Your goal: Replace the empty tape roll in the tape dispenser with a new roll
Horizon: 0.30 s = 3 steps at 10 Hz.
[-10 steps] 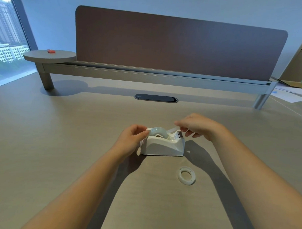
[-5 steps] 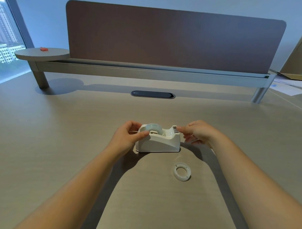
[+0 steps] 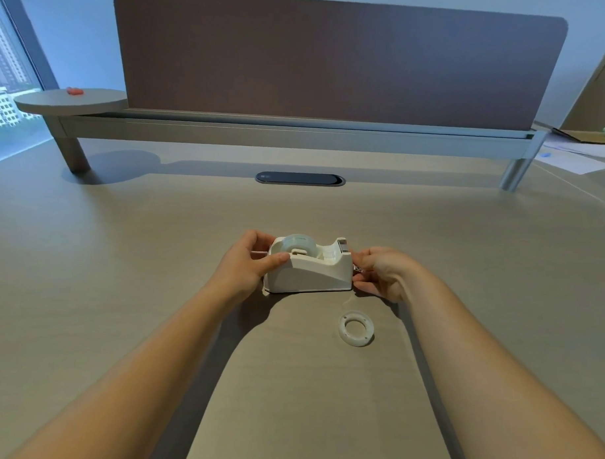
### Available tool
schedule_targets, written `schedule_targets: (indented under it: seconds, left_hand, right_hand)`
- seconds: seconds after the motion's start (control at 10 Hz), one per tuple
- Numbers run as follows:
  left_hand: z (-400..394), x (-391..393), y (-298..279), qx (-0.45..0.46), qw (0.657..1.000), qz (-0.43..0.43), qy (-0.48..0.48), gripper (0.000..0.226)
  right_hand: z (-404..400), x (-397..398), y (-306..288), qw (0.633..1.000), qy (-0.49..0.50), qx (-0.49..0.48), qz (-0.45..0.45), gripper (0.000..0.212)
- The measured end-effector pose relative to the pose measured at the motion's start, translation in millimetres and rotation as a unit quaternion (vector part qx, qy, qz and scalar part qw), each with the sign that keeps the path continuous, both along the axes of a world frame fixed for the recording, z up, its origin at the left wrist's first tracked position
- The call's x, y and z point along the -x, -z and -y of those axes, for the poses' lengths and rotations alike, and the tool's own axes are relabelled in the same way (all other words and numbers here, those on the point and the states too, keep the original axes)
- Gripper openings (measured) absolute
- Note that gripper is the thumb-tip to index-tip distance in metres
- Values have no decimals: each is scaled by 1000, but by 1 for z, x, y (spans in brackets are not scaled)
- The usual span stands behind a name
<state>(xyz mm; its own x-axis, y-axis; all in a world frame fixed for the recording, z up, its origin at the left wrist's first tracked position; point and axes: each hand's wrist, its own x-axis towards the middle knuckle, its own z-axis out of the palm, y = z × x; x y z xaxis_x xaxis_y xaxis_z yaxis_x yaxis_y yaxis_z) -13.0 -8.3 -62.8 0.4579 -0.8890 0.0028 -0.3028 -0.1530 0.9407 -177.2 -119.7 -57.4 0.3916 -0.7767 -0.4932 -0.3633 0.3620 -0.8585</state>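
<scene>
the left hand [image 3: 249, 265] wrapped the rear of the white tape dispenser [image 3: 309, 272], thumb pressed on its near side and fingers curled behind, likely to brace it on the desk [image 3: 124, 270]. the new tape roll [image 3: 300, 242] sat in the cradle, apparently already seated. the right hand [image 3: 378, 273] touched the cutter end, fingers curled close together; whether they pinched a tape end could not be told. the empty core [image 3: 356, 328] lay flat on the desk, apart from the dispenser, set aside on the near right.
</scene>
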Motion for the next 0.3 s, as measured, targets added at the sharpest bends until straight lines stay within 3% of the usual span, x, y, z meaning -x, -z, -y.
schedule_targets:
  seconds: [0.1, 0.2, 0.3]
  left_hand:
    - [-1, 1, -1, -7, 1000, 14, 4, 21]
    - [-3, 4, -7, -44, 998, 49, 13, 27]
    - [-3, 10, -16, -45, 989, 139, -28, 47]
  right_hand:
    - [-2, -1, 1, 1000, 0, 25, -9, 7]
    - [-6, -1, -5, 997, 12, 78, -23, 11]
    - [-8, 4, -11, 960, 42, 250, -121, 23]
